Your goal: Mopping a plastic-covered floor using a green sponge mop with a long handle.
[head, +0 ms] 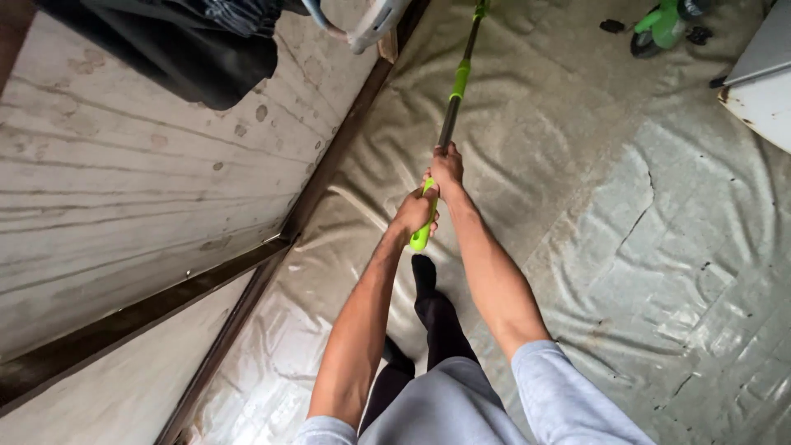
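Observation:
I hold a long mop handle point(458, 82), green and dark grey, that runs from my hands up to the top edge of the view. My left hand point(414, 213) grips its green end cap. My right hand point(446, 168) grips the shaft just above the left. The head of the handle is out of view past the top edge. My black-socked foot point(423, 273) stands on the floor below my hands.
The floor is covered with wrinkled, cracked grey sheeting point(626, 247). A stained wooden plank wall point(140, 165) runs along the left. Dark clothes point(189, 41) hang at the top left. A small green toy point(663, 26) and a white panel point(766, 82) lie at the top right.

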